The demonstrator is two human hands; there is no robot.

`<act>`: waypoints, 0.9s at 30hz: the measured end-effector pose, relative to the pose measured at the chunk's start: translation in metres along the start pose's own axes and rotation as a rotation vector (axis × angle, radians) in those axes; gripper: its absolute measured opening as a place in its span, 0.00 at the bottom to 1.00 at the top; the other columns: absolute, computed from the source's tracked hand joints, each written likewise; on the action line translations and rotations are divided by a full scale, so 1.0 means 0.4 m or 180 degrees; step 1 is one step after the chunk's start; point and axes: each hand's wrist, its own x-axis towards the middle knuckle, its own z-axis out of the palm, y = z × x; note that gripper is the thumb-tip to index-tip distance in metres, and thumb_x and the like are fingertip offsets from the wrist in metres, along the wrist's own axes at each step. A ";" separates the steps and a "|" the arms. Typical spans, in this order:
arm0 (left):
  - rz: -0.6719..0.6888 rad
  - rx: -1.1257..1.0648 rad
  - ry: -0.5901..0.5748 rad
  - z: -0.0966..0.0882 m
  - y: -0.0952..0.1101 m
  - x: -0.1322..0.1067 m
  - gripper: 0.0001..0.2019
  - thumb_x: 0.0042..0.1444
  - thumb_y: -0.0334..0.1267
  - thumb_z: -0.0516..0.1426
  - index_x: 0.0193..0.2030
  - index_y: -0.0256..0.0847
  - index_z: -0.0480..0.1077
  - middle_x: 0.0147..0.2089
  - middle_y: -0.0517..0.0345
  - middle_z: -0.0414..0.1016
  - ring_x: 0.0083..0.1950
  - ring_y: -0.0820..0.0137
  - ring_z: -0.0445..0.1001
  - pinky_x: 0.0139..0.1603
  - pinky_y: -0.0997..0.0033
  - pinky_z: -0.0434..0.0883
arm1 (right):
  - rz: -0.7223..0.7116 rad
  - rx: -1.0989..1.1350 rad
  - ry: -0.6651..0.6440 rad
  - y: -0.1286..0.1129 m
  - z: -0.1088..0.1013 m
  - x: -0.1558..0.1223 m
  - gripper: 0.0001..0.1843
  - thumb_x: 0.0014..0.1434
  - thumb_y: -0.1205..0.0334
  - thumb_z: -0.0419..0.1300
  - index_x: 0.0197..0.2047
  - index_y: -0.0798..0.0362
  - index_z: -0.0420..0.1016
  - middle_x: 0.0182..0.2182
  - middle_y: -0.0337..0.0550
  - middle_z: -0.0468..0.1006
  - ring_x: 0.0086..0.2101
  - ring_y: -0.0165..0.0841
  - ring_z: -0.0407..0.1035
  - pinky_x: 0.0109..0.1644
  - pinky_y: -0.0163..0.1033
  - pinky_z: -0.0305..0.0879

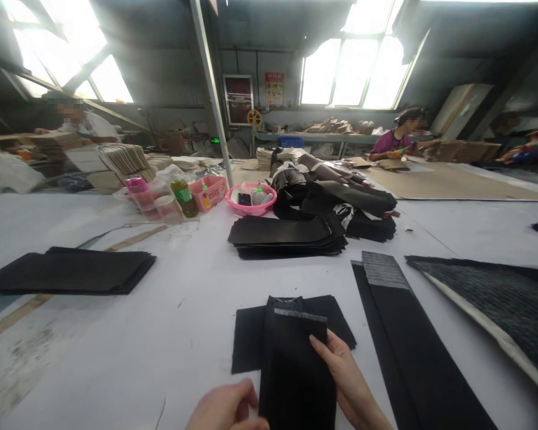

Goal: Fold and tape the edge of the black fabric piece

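A black strip of sheet material (pixel 298 370) with a pale grey band at its far end lies lengthwise in front of me. My right hand (pixel 347 376) grips its right edge, thumb on top and the other fingers hidden underneath. Beside its lower left edge is my left hand (pixel 226 409), fingers curled in; whether they pinch anything is unclear. Under the strip, more black pieces (pixel 248 340) lie crosswise on the white table (pixel 179 340). Long black strips (pixel 412 340) rest to the right of my right hand, one with a grey striped end.
Farther up the table lies a stack of black pieces (pixel 287 236), with another stack (pixel 72 272) at left. Behind are a pink basin (pixel 251 209), a bottle (pixel 183 198) and a heap of dark scraps (pixel 341 197). A dark textured sheet (pixel 497 304) lies right. Other people sit farther back.
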 end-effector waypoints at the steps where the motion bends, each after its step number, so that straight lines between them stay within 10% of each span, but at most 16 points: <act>1: 0.0093 -0.0089 0.0061 -0.002 0.000 0.030 0.18 0.55 0.53 0.58 0.42 0.40 0.70 0.32 0.59 0.72 0.34 0.69 0.72 0.34 0.72 0.69 | -0.0002 -0.0007 -0.0012 -0.002 0.002 0.000 0.22 0.56 0.55 0.65 0.52 0.52 0.73 0.45 0.47 0.78 0.44 0.40 0.72 0.50 0.44 0.67; 7: 0.0640 -0.1483 0.0418 0.030 0.032 0.170 0.17 0.55 0.52 0.57 0.40 0.40 0.66 0.36 0.58 0.70 0.37 0.69 0.69 0.36 0.75 0.65 | -0.0138 -0.0428 -0.0150 -0.007 0.008 0.022 0.19 0.60 0.54 0.60 0.52 0.53 0.72 0.43 0.46 0.77 0.42 0.39 0.71 0.50 0.44 0.66; 12: 0.0655 -0.1262 0.0641 0.037 0.038 0.219 0.17 0.59 0.50 0.53 0.29 0.40 0.58 0.26 0.65 0.57 0.28 0.75 0.58 0.27 0.78 0.57 | -0.0769 -0.1737 0.0303 -0.001 -0.013 0.078 0.15 0.59 0.50 0.59 0.41 0.53 0.72 0.33 0.42 0.74 0.34 0.35 0.69 0.42 0.38 0.67; 17: 0.0684 -0.1107 0.0536 0.019 0.028 0.245 0.15 0.60 0.48 0.53 0.30 0.40 0.59 0.27 0.64 0.60 0.28 0.75 0.60 0.28 0.79 0.58 | -0.0945 -0.2642 0.0856 0.013 -0.031 0.129 0.19 0.64 0.47 0.51 0.28 0.51 0.63 0.23 0.34 0.63 0.24 0.28 0.58 0.27 0.31 0.56; 27: 0.0201 -0.1032 0.0991 0.044 -0.016 0.287 0.16 0.60 0.52 0.51 0.35 0.40 0.67 0.26 0.62 0.68 0.24 0.74 0.64 0.23 0.78 0.62 | -0.0855 -0.3491 0.1040 0.043 -0.066 0.166 0.20 0.65 0.46 0.48 0.28 0.50 0.65 0.22 0.34 0.67 0.23 0.29 0.61 0.29 0.33 0.55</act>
